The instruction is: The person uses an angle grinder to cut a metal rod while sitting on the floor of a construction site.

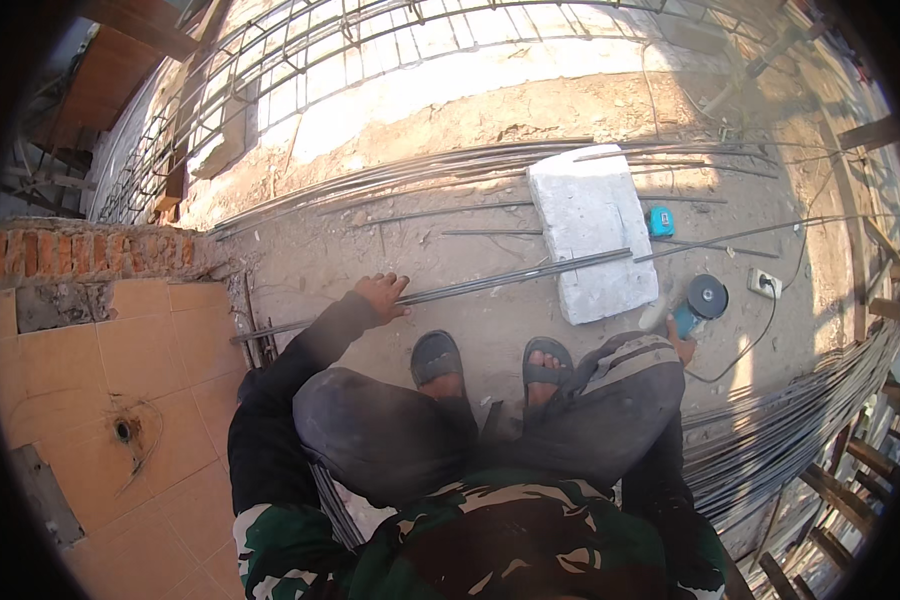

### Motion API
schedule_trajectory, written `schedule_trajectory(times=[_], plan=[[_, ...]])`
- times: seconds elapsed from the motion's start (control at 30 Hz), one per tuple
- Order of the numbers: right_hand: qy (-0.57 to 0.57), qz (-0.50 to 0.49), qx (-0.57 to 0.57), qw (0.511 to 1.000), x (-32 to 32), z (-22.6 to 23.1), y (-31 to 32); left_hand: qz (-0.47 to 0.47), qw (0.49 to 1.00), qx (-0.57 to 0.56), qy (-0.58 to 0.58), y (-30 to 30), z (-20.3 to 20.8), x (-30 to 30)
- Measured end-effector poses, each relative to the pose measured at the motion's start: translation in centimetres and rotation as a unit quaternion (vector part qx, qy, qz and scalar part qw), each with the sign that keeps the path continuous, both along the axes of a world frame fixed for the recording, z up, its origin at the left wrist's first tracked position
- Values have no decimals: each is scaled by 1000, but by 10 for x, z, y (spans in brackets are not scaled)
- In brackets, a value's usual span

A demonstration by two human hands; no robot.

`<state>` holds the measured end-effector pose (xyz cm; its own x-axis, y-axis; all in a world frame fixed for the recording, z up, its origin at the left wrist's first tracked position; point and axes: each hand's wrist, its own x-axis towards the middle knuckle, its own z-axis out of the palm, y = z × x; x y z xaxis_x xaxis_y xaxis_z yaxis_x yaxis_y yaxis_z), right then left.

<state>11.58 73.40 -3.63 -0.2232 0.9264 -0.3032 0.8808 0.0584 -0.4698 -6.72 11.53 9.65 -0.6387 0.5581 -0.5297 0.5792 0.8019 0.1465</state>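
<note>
My left hand (382,297) is closed around a small bundle of thin steel rods (500,281), left of my feet. The rods' right ends rest on a pale concrete block (588,215). In my right hand (682,346), low beside my right knee, is an angle grinder (688,318) with a teal body and a dark disc (708,296) facing up. The knee hides part of that hand. A teal tape measure (661,222) lies against the block's right side. Right of the grinder sits a white socket block (765,283) with a cable.
More long rods (410,178) lie across the ground beyond the block. A thick stack of rods (790,440) spreads at the lower right, near wooden beams (845,497). To the left stand a broken brick edge (90,255) and orange tiles (100,365). A rebar cage (345,35) spans the far side.
</note>
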Motion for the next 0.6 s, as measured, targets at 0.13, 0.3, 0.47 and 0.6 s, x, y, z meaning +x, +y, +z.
schedule_trajectory(times=[0.13, 0.3, 0.47, 0.6], plan=[[-22, -24, -8, 999, 23, -13, -12, 107, 993, 51, 18, -28, -61, 40], [-29, -23, 6, 999, 43, -25, -20, 175, 978, 48, 101, -16, -70, 54], [-20, -28, 1, 999, 45, -31, -21, 134, 977, 77, 148, -18, -73, 41], [-17, -29, 5, 999, 43, -28, -18, 104, 964, 92, 227, -9, -41, 29]])
